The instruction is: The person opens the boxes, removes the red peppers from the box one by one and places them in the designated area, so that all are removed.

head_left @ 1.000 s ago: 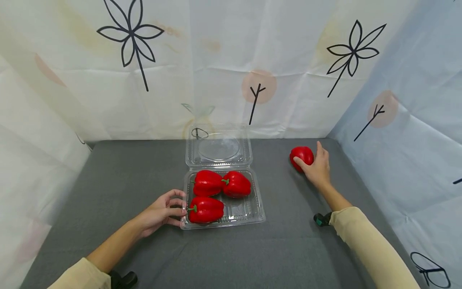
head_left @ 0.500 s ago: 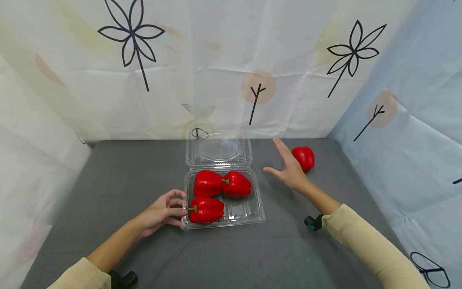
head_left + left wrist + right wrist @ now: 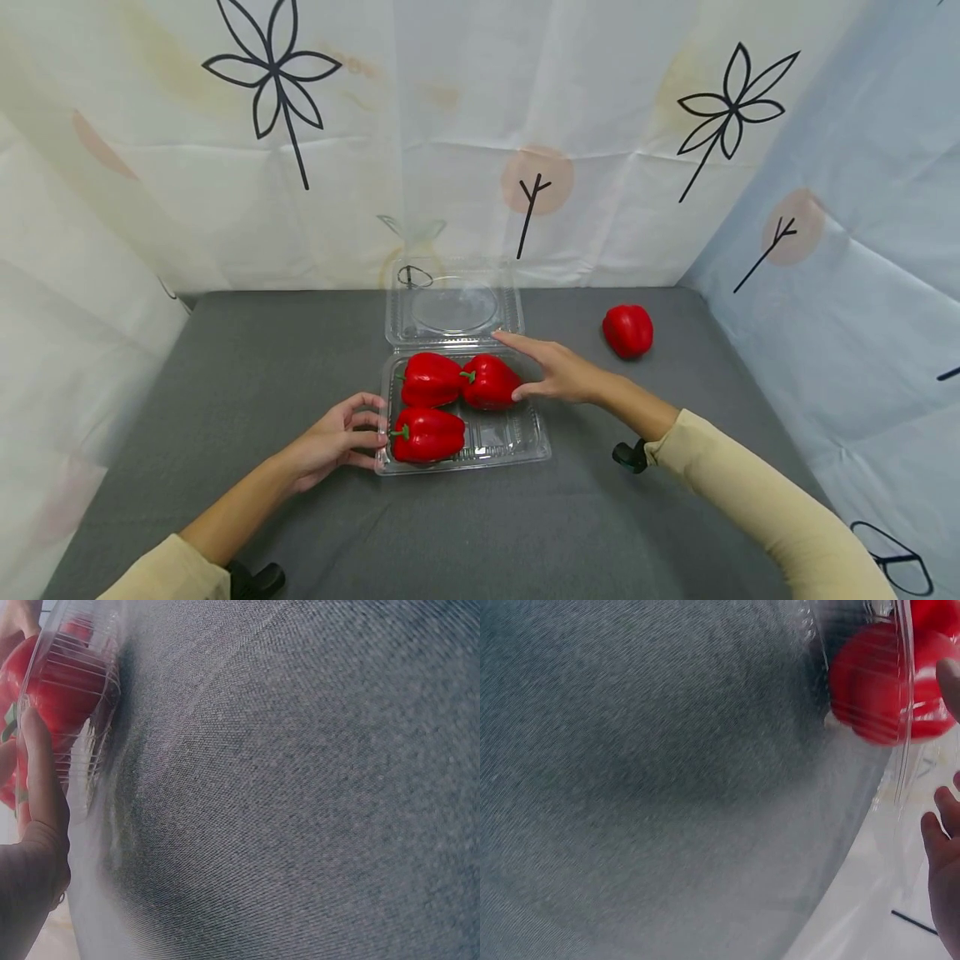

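A clear plastic clamshell container [image 3: 517, 454] lies with its lid [image 3: 455, 304] folded back. Inside are three red bell peppers: upper left [image 3: 431, 380], upper right [image 3: 491, 383] and lower left [image 3: 428, 435]. My left hand [image 3: 330, 442] rests its spread fingertips against the container's left rim; the left wrist view has a finger [image 3: 41, 765] along the clear wall. Over the right edge, my right hand [image 3: 562, 372] has its fingers extended and apart, thumb at the upper right pepper. Whether that thumb touches it, I cannot tell. A further red bell pepper [image 3: 628, 332] sits at the back right.
Grey cloth covers the table [image 3: 300, 350], with white patterned curtain [image 3: 465, 125] standing behind it and along both sides. The lower right part of the container holds no pepper. A dark strap-on device [image 3: 632, 456] is at my right wrist.
My right hand has left the back-right pepper and moved left to the container's right side, its fingers spread. That pepper is now fully visible. My left hand has stayed put.
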The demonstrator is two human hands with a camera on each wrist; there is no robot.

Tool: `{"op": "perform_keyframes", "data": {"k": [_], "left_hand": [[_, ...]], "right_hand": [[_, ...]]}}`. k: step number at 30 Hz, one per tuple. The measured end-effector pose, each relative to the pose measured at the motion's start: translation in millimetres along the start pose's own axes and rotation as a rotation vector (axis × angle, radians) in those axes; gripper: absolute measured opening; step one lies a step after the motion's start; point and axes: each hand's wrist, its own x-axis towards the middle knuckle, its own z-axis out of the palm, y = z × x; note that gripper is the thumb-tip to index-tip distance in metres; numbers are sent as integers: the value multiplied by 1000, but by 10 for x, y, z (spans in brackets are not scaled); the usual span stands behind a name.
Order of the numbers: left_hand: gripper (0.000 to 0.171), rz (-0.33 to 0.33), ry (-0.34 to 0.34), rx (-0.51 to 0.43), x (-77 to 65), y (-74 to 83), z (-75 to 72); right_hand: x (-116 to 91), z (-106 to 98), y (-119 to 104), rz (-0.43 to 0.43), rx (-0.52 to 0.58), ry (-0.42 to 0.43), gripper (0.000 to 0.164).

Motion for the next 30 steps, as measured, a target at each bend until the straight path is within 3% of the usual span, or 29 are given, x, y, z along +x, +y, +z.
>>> {"op": "perform_keyframes", "data": {"k": [7,18,30], "left_hand": [[51,-12,10,7,6,-1,10],[48,16,-9,-2,-3,10,10],[48,9,-8,-6,-8,28,13]], "right_hand": [[78,56,-39,3,61,-71,86],[206,74,-19,0,217,-105,80],[227,158,-31,12,166,-61,74]]}}
